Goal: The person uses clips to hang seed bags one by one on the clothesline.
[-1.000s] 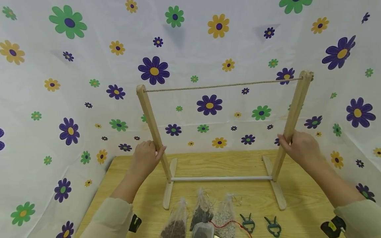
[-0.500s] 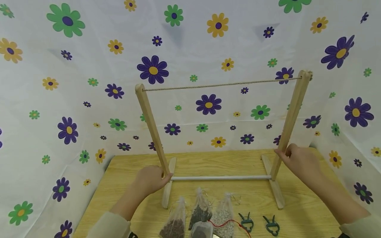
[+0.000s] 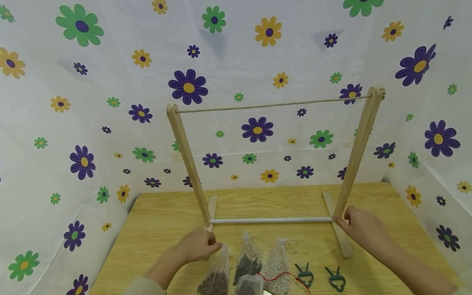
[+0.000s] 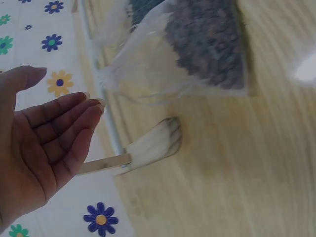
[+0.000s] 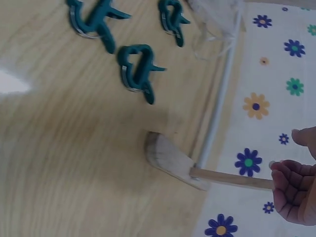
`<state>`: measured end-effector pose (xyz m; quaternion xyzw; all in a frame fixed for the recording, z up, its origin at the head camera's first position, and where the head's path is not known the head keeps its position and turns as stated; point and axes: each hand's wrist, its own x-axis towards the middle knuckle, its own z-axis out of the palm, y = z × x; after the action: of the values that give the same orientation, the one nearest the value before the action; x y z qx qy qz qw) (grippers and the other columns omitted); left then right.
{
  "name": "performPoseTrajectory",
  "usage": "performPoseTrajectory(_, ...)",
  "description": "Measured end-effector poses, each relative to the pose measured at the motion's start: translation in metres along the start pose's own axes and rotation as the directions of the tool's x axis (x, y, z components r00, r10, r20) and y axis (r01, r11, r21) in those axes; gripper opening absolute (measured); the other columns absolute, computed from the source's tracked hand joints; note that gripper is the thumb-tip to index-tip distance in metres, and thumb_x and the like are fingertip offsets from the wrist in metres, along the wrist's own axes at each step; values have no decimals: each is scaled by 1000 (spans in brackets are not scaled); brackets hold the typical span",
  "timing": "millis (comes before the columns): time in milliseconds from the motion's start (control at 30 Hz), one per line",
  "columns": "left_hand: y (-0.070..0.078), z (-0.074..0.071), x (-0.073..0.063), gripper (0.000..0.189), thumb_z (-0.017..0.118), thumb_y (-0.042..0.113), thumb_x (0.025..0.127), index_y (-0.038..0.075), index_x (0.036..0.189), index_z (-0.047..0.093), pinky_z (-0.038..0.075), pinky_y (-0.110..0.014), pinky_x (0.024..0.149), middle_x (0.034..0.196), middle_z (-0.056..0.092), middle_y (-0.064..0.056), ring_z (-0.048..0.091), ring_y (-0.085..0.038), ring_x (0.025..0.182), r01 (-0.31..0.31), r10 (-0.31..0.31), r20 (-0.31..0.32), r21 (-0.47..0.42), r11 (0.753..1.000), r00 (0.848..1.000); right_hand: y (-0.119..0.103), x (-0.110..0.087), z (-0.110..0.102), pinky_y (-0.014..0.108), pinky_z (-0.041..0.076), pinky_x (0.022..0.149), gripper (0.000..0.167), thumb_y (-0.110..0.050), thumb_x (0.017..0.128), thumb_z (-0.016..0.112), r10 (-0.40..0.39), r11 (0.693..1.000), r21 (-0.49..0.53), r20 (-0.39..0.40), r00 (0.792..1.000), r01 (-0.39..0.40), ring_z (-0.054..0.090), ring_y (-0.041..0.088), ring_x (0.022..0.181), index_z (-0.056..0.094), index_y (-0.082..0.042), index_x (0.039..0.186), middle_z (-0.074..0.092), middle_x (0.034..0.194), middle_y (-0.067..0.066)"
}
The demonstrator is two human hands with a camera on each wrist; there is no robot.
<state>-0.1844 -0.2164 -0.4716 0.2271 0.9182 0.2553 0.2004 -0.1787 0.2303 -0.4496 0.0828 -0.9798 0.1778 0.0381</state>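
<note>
A wooden frame stands on the table, its left post [image 3: 189, 164] and right post [image 3: 357, 155] joined by a twine [image 3: 273, 105] on top and a white rod [image 3: 271, 220] below. My left hand [image 3: 195, 246] hovers over the left foot, by the neck of a mesh bag of brown chips [image 3: 214, 280]; its fingers [image 4: 64, 123] are loosely curled and hold nothing. At the base of the right post is my right hand [image 3: 363, 229], thumb near the rod's end. Its loosely bent fingers [image 5: 294, 187] hold nothing; whether they touch the post is unclear.
Beside the brown bag lie mesh bags of dark bits [image 3: 248, 264] and pale stones [image 3: 277, 268], plus a grey pouch [image 3: 249, 285] with a red cord [image 3: 276, 278]. Green clips [image 3: 304, 275] [image 5: 138, 71] sit to the right. A flowered sheet [image 3: 236, 53] hangs behind.
Both hands have slid down from the middles of the posts to the base. The left has left its post and moved nearer the bags. The frame has stayed in place.
</note>
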Motion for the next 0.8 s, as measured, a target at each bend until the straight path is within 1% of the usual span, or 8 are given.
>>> performPoseTrajectory(167,-6,20,2,37,54,34,95,7,72,66,36,-22,44,53,53,4,43,-4,44,-20,29,60,-140,990,998,4,-11,19,24,31,38,37,-36,87,66,-18,999,-46,88,996,22,39,9,41,59,-1,78,46,51,-2)
performPoseTrajectory(333,-6,33,1,31,55,31,95,6,83,69,44,-23,51,66,64,-3,52,-6,51,-37,59,84,-248,968,995,3,-20,37,20,21,40,39,-33,86,68,-3,999,-47,160,987,10,27,7,41,48,-9,62,36,47,-4)
performPoseTrajectory(433,-4,39,1,29,56,28,94,4,85,70,47,-23,52,70,66,-5,59,-10,56,-30,68,116,-297,954,991,2,-25,48,19,22,41,43,-34,84,69,20,999,-34,205,979,-13,25,8,42,45,-10,59,34,48,-3)
performPoseTrajectory(500,-4,42,1,29,57,27,94,3,86,71,48,-23,53,71,68,-5,62,-13,58,-14,68,152,-332,943,986,0,-28,53,20,25,41,43,-36,83,70,34,999,-30,240,970,-27,28,8,43,47,-9,61,35,50,-2)
performPoseTrajectory(567,-3,46,1,29,58,27,93,2,89,72,51,-24,55,74,69,-6,65,-16,61,20,63,201,-386,922,978,-1,-31,58,20,26,42,44,-39,81,72,57,998,-29,284,957,-51,30,8,44,49,-8,61,37,50,-2)
performPoseTrajectory(700,-1,53,2,30,59,25,92,-2,93,71,55,-28,60,78,70,-12,67,-16,65,94,55,282,-489,867,958,-3,-38,64,20,28,44,46,-43,77,75,100,995,-42,347,933,-91,33,9,45,49,-10,59,40,51,-2)
performPoseTrajectory(733,0,56,2,30,59,24,92,-3,92,71,55,-28,60,79,70,-13,67,-16,65,104,55,291,-502,859,955,-4,-40,66,21,28,44,46,-44,76,75,105,994,-47,356,929,-95,34,9,46,49,-10,59,41,51,-1)
performPoseTrajectory(800,1,60,3,29,59,22,92,-4,90,71,54,-27,59,78,70,-15,65,-13,65,106,61,300,-509,854,952,-4,-42,69,22,29,45,47,-47,75,74,111,994,-46,375,920,-101,36,10,47,50,-9,61,43,54,-1)
